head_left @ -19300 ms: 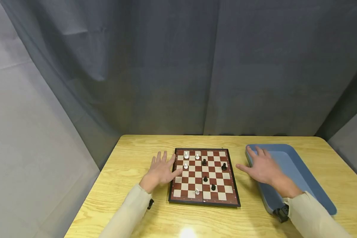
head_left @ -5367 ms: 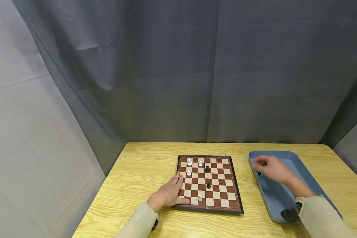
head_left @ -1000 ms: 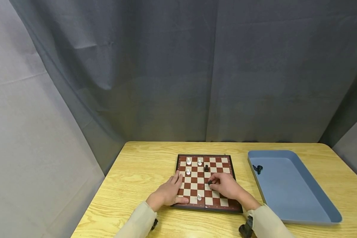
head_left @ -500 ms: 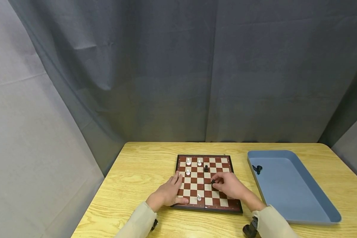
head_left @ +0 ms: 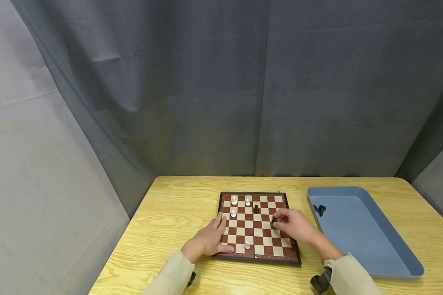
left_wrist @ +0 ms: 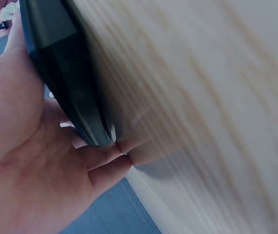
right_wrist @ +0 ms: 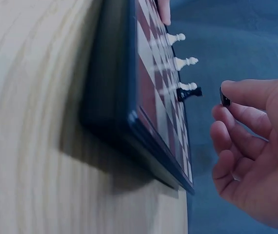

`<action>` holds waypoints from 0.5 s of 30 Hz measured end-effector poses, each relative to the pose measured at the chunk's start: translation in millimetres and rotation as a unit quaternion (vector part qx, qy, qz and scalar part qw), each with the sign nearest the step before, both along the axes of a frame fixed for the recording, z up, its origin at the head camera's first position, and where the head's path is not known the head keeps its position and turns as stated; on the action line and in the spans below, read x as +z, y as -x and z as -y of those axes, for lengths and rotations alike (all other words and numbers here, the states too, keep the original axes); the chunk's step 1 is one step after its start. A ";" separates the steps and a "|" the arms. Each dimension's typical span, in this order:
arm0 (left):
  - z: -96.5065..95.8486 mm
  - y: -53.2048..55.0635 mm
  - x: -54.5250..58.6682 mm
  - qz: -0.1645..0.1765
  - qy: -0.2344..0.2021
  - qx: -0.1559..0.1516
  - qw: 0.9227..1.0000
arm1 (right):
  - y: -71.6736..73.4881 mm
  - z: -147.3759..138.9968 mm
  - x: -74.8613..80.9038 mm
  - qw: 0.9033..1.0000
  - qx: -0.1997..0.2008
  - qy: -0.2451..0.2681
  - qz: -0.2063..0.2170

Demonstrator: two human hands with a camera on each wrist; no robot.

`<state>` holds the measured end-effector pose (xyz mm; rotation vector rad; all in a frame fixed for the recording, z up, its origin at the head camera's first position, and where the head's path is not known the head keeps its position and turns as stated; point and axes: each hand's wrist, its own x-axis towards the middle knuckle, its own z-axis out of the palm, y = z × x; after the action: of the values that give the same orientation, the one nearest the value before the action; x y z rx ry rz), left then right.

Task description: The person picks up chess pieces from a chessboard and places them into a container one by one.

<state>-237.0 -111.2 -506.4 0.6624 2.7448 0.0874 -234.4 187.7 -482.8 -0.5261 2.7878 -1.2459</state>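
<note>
My right hand (head_left: 295,224) pinches a small black chess pawn (head_left: 274,220) between thumb and fingertips, above the right half of the chessboard (head_left: 240,230). In the right wrist view only a dark end of the pawn (right_wrist: 225,97) shows between the fingers. My left hand (head_left: 206,241) rests on the board's left side, fingers straight along the edge and thumb on the near corner. The left wrist view shows the palm (left_wrist: 36,161) against the board's dark side (left_wrist: 66,73). Another black piece (head_left: 256,209) stands on the board, as do several white ones, including a pawn (head_left: 233,213).
A shallow blue tray (head_left: 365,233) lies right of the board on the wooden table (head_left: 170,213). Black chess pieces (head_left: 320,210) lie in its far left corner. One white piece (head_left: 247,244) stands near the board's front edge. A grey curtain (head_left: 214,102) hangs behind the table.
My right hand has lifted the black pawn from the board's middle and carried it rightward. Two black pieces from the earliest frame have left the board; black pieces now lie in the tray.
</note>
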 end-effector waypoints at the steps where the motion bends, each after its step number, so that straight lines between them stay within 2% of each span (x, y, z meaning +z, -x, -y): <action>1: 0.0 -0.1 0.0 0.000 0.000 0.000 1.000 | 0.3 -2.2 1.0 1.000 -0.003 -0.001 0.000; 7: 0.1 0.0 -0.9 -0.003 0.002 -0.001 1.000 | -1.5 -16.1 9.6 1.000 -0.012 -0.003 -0.004; 15: 0.4 0.8 -2.2 -0.003 0.005 -0.002 1.000 | -1.5 -38.5 15.6 0.998 -0.019 -0.030 -0.047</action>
<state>-237.8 -111.6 -508.7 0.6655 2.7477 0.0723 -232.9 226.3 -467.2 -0.5439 2.9170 -1.1684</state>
